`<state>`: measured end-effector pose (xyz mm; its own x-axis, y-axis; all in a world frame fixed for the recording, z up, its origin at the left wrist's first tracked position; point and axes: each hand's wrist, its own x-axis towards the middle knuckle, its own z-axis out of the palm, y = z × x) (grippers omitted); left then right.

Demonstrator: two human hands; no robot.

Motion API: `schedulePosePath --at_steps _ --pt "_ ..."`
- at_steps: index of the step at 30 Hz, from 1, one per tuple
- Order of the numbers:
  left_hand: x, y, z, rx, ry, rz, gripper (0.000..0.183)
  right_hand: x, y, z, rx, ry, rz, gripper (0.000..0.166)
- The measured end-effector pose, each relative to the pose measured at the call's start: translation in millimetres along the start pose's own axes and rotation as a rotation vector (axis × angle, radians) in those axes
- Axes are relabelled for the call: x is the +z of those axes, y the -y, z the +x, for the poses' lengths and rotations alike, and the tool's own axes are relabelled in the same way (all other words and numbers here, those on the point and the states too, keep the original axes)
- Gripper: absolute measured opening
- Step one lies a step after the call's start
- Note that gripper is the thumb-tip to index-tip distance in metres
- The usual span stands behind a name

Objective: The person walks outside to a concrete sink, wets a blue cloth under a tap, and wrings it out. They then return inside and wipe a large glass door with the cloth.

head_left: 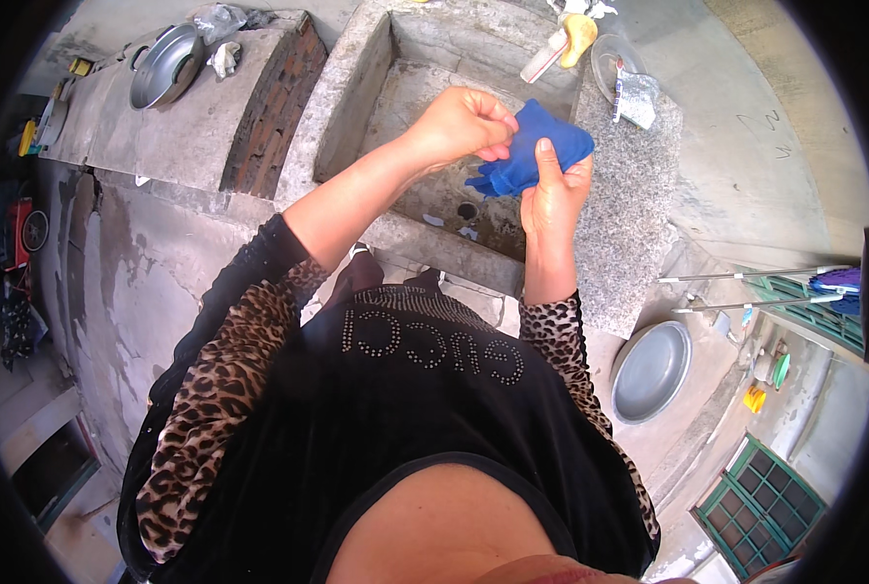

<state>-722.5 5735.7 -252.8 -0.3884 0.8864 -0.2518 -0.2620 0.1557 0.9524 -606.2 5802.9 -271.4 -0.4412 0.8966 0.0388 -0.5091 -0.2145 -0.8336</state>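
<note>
A folded blue cloth [533, 157] is held up above a concrete sink basin [354, 95]. My right hand [555, 190] grips its right side, the thumb lying on top and the fingers behind. At the cloth's left edge is my left hand [471, 128], its fingers bent and the tips drawn together. Whether those fingertips pinch a bit of the cloth cannot be made out. Below the cloth, the basin floor has a round drain hole [468, 211] with wet patches and white bits around it.
A speckled stone slab [628, 197] flanks the basin on the right, bearing a clear round lid [609, 62] and a silvery packet [636, 98]. On the left ledge sits a metal pot [164, 69]. A large metal basin [651, 372] and mop handles [741, 276] are at right.
</note>
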Motion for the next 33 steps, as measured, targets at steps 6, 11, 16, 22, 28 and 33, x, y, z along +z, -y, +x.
schedulePosePath --at_steps 6,11,16,22,28,33 --pt "8 4 0 0.210 -0.137 0.521 0.013 6 8 -8 0.025 0.062 -0.065 0.015" --pt "11 10 5 0.458 -0.176 0.849 0.010 -3 -4 -4 0.073 -0.002 -0.052 0.014" --pt "-11 24 19 0.429 -0.219 0.922 0.007 -16 -8 0 0.125 0.019 0.060 0.013" --pt "-18 -34 34 1.000 -0.416 1.090 0.026 -33 -19 21 0.240 0.009 0.048 0.006" --pt "-11 -91 56 1.574 0.018 1.639 0.042 -24 -17 42 0.513 -0.011 0.105 0.022" --pt "-1 -117 55 1.606 0.304 1.818 0.038 -10 -22 51 0.536 0.015 0.037 0.025"
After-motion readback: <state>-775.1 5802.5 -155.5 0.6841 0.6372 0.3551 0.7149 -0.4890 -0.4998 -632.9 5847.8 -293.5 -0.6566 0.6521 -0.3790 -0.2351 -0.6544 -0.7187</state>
